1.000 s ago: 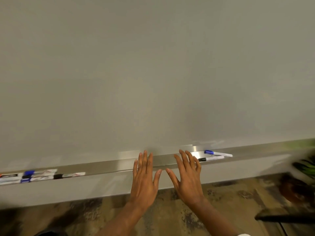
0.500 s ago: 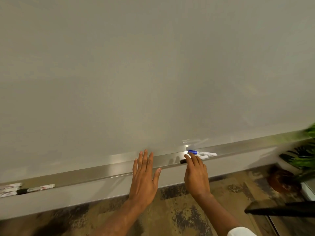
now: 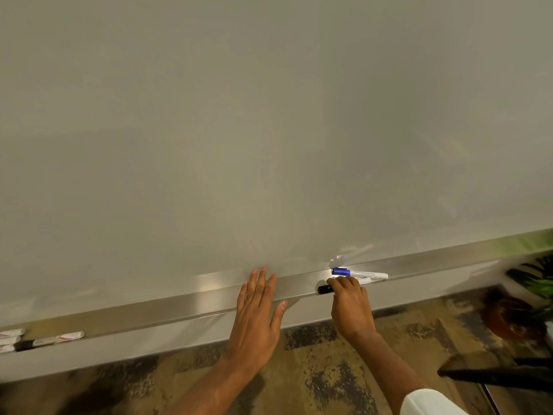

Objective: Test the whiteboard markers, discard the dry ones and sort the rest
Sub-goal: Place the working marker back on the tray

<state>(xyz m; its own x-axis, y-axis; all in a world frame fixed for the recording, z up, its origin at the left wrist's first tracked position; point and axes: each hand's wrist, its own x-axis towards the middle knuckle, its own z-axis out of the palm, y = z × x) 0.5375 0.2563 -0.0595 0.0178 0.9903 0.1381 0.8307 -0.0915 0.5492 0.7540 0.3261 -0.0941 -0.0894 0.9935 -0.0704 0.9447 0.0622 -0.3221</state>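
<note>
Presently: right hand point(image 3: 351, 310) curls round black-capped marker point(image 3: 325, 289) on aluminium tray point(image 3: 179, 307); blue-capped marker point(image 3: 359, 273) just beside, far side; left hand point(image 3: 257, 313) flat, fingers spread.

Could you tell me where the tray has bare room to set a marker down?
The tray is bare between the marker cluster at its left end and the left hand, and right of the blue-capped marker. It is crowded where the right hand grips the black-capped marker.
</note>
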